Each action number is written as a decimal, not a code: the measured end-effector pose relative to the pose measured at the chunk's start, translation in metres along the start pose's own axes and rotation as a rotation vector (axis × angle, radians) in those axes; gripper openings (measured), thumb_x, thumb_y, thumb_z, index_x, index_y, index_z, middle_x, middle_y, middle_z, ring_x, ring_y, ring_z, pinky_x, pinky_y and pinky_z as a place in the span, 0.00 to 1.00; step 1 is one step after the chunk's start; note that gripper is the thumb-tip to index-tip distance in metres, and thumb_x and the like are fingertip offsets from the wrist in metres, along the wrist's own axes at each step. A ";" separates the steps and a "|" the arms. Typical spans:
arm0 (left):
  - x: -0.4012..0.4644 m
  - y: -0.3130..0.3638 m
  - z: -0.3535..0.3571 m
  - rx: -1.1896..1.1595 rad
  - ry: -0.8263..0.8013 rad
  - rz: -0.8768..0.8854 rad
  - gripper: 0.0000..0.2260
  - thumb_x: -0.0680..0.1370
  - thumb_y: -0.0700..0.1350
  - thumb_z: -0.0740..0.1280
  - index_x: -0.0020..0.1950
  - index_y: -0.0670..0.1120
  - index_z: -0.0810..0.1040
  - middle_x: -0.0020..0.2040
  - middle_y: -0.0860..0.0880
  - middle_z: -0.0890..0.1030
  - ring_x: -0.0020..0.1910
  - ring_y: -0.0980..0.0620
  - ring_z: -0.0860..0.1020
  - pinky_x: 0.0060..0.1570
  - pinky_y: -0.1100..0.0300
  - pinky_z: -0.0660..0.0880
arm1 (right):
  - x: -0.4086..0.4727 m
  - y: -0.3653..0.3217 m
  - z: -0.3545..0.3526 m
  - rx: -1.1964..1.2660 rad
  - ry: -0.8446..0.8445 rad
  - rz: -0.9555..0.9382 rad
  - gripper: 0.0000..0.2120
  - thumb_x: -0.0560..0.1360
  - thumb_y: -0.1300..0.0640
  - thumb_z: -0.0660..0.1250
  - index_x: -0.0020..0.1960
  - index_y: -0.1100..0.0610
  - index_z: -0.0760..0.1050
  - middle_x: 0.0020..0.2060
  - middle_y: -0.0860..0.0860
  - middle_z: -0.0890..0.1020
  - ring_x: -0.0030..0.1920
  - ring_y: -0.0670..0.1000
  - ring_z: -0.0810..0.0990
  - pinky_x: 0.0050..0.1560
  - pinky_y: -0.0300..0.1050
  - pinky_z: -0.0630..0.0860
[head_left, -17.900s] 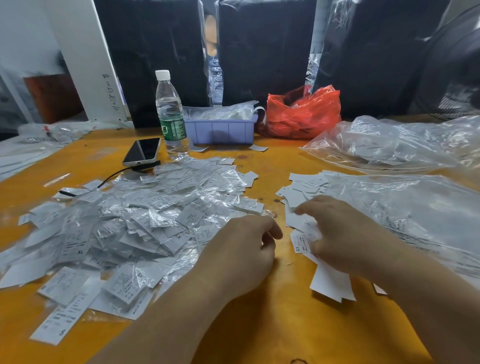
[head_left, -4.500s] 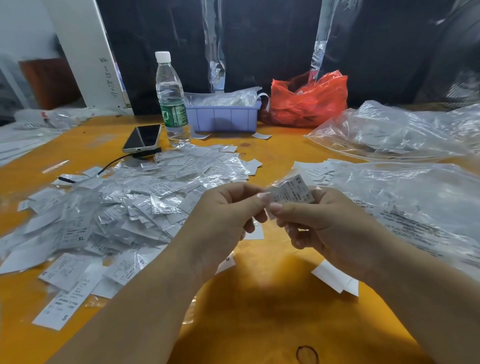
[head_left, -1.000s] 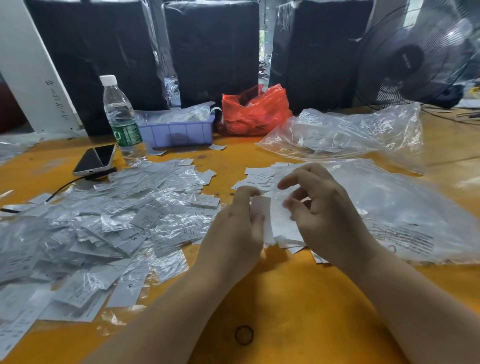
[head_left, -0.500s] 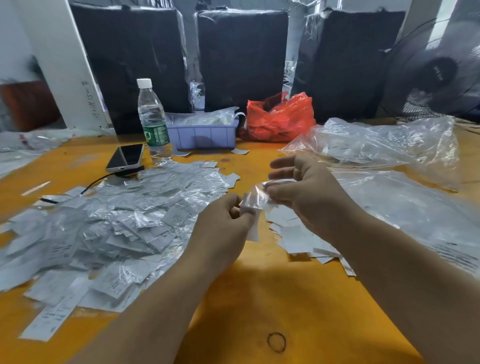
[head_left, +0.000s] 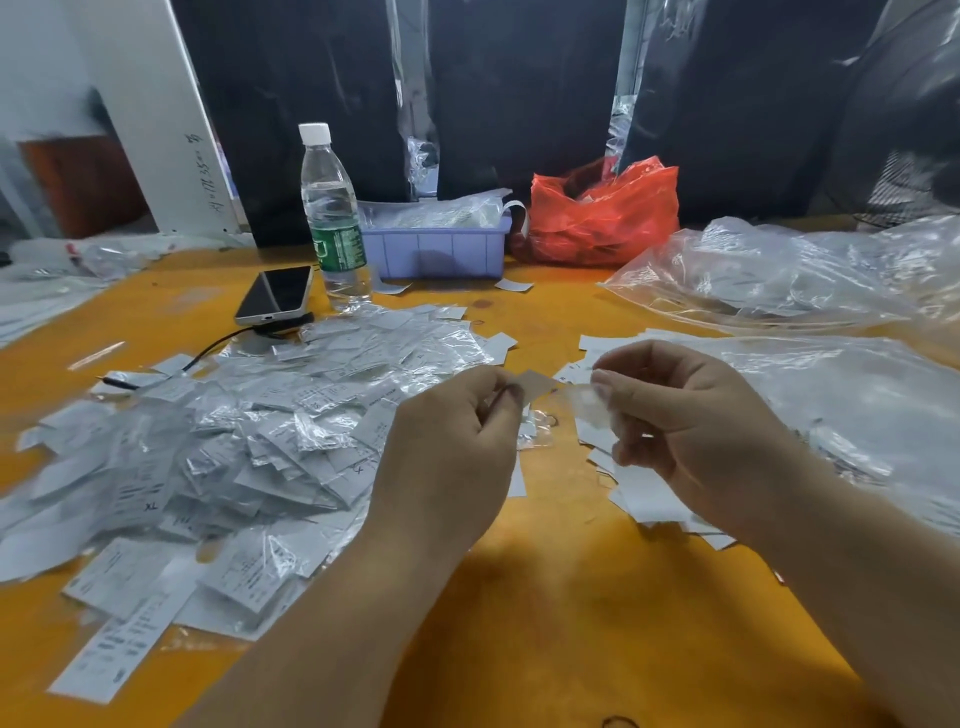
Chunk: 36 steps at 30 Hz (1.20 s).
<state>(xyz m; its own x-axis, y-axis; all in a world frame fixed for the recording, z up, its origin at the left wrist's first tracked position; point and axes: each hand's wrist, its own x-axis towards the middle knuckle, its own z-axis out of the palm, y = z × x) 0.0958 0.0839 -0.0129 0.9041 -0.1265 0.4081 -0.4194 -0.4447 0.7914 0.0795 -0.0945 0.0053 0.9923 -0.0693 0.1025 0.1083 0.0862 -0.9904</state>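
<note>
1. Tag (head_left: 539, 385): my left hand (head_left: 452, 441) pinched it above mid-table, aimed rightward for insertion.
2. Clear bag (head_left: 584, 410): my right hand (head_left: 691, 431) pinched it just beside, to receive the tag.

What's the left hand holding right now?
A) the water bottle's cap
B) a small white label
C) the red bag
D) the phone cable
B: the left hand pinches a small white label at its fingertips, held up toward the clear sleeve that the right hand holds.
</note>
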 end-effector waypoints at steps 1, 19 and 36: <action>0.000 0.001 0.000 0.003 0.007 0.006 0.09 0.80 0.48 0.63 0.43 0.54 0.82 0.23 0.54 0.70 0.23 0.57 0.67 0.24 0.66 0.62 | 0.000 0.001 0.002 0.013 -0.007 0.005 0.10 0.65 0.58 0.72 0.44 0.59 0.78 0.25 0.50 0.73 0.24 0.47 0.70 0.25 0.40 0.72; -0.009 0.018 0.001 -0.154 -0.144 -0.093 0.09 0.81 0.41 0.57 0.50 0.51 0.75 0.39 0.55 0.81 0.30 0.54 0.79 0.32 0.45 0.78 | -0.006 -0.004 0.008 0.382 -0.090 0.246 0.08 0.66 0.64 0.67 0.45 0.61 0.80 0.28 0.54 0.77 0.23 0.46 0.75 0.25 0.40 0.76; -0.006 0.009 0.006 -0.270 -0.169 -0.176 0.13 0.79 0.42 0.66 0.62 0.55 0.77 0.39 0.56 0.81 0.40 0.55 0.80 0.42 0.57 0.79 | -0.010 -0.009 0.006 0.288 -0.149 0.340 0.05 0.64 0.63 0.70 0.40 0.59 0.77 0.36 0.56 0.81 0.31 0.51 0.80 0.32 0.44 0.80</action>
<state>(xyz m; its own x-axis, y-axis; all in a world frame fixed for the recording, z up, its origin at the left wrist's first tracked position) 0.0871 0.0752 -0.0108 0.9556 -0.2240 0.1914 -0.2418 -0.2252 0.9438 0.0688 -0.0881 0.0133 0.9698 0.1525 -0.1901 -0.2331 0.3526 -0.9063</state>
